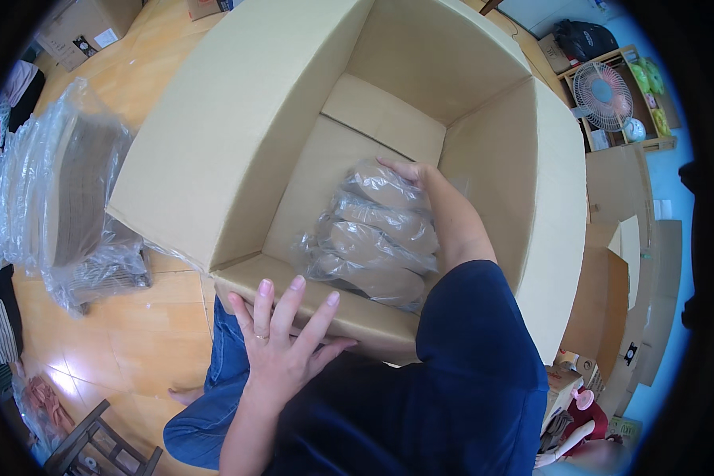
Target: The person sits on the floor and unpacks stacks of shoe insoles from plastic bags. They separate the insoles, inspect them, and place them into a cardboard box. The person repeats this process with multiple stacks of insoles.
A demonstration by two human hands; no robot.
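Observation:
In front of me stands a large open cardboard box [293, 119], its flaps folded outward. Several brown bundles in clear plastic bags [373, 230] lie in a row on its bottom, against the near side. My right hand [404, 170] reaches down inside and rests at the far end of the row, on the farthest bag. Its fingers are partly hidden by the hand and the plastic, so its grip does not show. Over the box's near edge my left hand [289, 333] is spread, fingers apart and touching the cardboard, with a ring on one finger.
Left of the box, a stack of plastic-wrapped brown goods [63, 190] sits on the wooden floor [135, 341]. A dark stool [103, 444] is at the lower left. At right are a fan [603, 95], cardboard sheets [650, 278] and another person [583, 432]. More people show at the left edge.

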